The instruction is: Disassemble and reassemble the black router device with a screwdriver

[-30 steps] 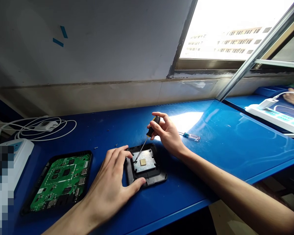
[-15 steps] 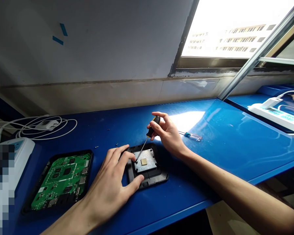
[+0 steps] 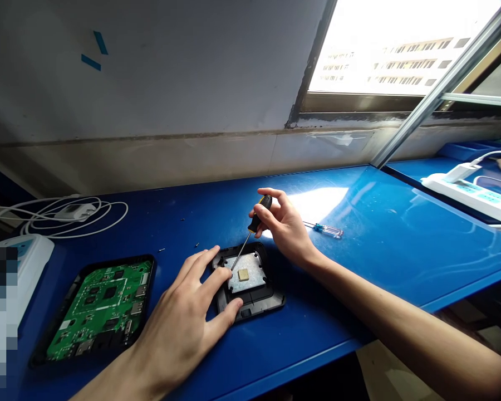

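Evidently the steadiness matters here; from where I stand, the right hand is closed around the black-and-yellow ribbed handle of a slim screwdriver, its steel shaft slanting down to the left edge of a flat, silvery metal plate; the slant seems to leave the plate in view of whoever is working. The left hand has its fingers and thumb spread apart, resting on and beside the square black plastic shell that holds the plate, probably so that it cannot slide or turn; its index fingertip lies right by the tool's tip (so close that I cannot tell exactly what the tip sits on), perhaps as a guide. A small tan square pad sits on the plate; the shell lies flat on the glossy blue bench, between the hands and within easy reach of both. To its left, a green circuit board lies face up in a black tray, apart from the shell, which likely leaves room for the left forearm; beyond, a tiny dark screw lies loose; a clear-and-blue-handled screwdriver rests past the right wrist, unheld.
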A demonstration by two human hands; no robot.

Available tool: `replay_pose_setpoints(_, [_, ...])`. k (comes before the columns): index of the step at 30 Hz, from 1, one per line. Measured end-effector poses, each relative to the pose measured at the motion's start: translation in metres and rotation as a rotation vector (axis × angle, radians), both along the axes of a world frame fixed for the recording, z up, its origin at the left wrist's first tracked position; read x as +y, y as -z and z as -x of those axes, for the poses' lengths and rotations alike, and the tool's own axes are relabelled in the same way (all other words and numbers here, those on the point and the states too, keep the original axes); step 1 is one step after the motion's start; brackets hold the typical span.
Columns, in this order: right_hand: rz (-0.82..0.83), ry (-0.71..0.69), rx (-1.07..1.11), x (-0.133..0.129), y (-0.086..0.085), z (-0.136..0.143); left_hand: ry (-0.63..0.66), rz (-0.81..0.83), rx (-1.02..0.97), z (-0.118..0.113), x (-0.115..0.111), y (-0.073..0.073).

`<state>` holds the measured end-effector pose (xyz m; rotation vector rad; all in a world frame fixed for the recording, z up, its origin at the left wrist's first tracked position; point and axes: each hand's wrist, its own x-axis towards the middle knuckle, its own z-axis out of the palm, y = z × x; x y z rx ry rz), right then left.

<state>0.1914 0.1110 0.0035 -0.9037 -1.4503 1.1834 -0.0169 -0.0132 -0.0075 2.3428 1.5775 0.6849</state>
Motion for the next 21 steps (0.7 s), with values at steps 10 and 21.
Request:
replay_pose_setpoints(10, [-0.021,0.013,0.005,0.0,0.0,0.0,-0.006,-0.019,0.014,0.002,0.001,-0.001])
replay_pose_setpoints(21, [-0.119,0.068,0.043,-0.006,-0.01,-0.002,-0.024,-0.021,0.01,0.001,-0.001,-0.002])
